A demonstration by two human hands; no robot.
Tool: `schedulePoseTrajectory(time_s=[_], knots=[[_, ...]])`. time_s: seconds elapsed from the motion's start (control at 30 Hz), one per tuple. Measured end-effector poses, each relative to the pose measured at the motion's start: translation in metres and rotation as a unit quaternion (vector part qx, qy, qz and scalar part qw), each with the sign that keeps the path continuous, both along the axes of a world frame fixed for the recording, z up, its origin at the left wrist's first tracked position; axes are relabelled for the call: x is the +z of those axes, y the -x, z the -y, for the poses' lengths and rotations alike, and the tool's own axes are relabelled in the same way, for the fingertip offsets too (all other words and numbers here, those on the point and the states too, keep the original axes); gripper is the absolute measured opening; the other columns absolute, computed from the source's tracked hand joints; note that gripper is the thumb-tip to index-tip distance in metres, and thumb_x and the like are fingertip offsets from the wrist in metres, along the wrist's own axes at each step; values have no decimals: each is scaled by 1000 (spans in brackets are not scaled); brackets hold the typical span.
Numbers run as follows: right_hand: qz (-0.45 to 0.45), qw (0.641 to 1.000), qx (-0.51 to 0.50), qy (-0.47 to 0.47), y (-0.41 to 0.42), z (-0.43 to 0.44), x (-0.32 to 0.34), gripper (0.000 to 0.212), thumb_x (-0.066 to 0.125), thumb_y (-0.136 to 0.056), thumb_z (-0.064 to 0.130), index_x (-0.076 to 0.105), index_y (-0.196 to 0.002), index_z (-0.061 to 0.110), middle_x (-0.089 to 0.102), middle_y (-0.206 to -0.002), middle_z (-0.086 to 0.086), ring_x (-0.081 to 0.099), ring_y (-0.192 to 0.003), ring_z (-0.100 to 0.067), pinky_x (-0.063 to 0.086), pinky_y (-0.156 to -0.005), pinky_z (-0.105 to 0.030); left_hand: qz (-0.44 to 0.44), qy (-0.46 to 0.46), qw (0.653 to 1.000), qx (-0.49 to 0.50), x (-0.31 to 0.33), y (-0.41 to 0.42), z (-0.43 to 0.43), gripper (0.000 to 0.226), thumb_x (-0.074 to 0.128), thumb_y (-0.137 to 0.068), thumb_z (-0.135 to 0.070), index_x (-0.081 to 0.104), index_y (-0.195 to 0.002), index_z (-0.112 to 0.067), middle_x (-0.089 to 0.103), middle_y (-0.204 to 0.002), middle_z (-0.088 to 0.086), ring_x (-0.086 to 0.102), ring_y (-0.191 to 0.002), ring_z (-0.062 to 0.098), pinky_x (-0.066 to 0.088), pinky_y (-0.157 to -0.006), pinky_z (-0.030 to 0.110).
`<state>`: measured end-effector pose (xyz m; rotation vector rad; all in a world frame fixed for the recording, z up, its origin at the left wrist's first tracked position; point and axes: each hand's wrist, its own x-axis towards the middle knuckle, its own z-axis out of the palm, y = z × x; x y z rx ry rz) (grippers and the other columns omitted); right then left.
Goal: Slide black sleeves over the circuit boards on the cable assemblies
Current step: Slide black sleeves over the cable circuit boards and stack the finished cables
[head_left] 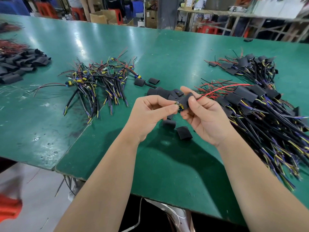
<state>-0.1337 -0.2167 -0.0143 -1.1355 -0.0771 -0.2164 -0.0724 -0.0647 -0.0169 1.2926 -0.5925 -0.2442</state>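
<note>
Your left hand (150, 111) pinched board (180, 106). Right hand (205, 118) gripped sleeve (186, 100), partly over board's right end. Red wire (222, 88) ran out right of board. Desk (167, 164) lay below board. Step needed level board, round sleeve mouth, straight push, no snagging.

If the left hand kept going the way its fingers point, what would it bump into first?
Probably the black sleeve that the right hand holds. The left hand pinches the circuit board and points toward that sleeve, which is very close. Depth is hard to judge from one view.
</note>
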Motion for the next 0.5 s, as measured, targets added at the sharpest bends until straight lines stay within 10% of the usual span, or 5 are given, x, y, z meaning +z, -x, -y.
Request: schedulePoseTrajectory(time_s=[0.5], knots=[[18, 997, 56, -51, 4, 9, 3, 35, 81, -63, 29, 77, -97, 24, 74, -99, -1, 65, -66, -4, 54, -69, -17, -34, 26, 999, -17, 1, -1, 1, 14, 69, -73, -7, 76, -68, -18, 70, -63, 0, 53, -50, 3, 40, -53, 12]])
